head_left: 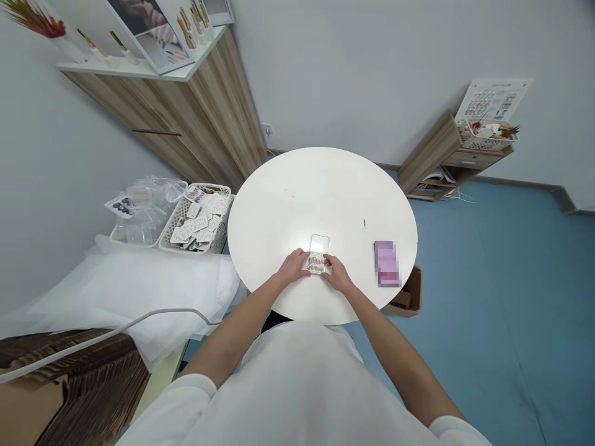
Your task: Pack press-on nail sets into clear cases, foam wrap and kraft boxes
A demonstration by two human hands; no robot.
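A small clear plastic case (318, 262) lies on the white oval table (320, 192), near the edge by my body. Its transparent lid (320, 243) is hinged up and points away from me. Inside sit rows of small, shiny pinkish pieces that look like false nails; they are too small to make out one by one. My left hand (294, 266) grips the case's left side, fingers curled against it. From the other side my right hand (337, 272) holds the right edge, thumb and fingers close to the pieces.
On the table's right lies a blurred purple item (387, 264). An open cardboard box (411, 294) stands below that edge. To the left are a white basket of printed cards (227, 192), clear plastic packaging (144, 210) and white sheeting (139, 285). A grey cable (153, 314) crosses beside my left arm.
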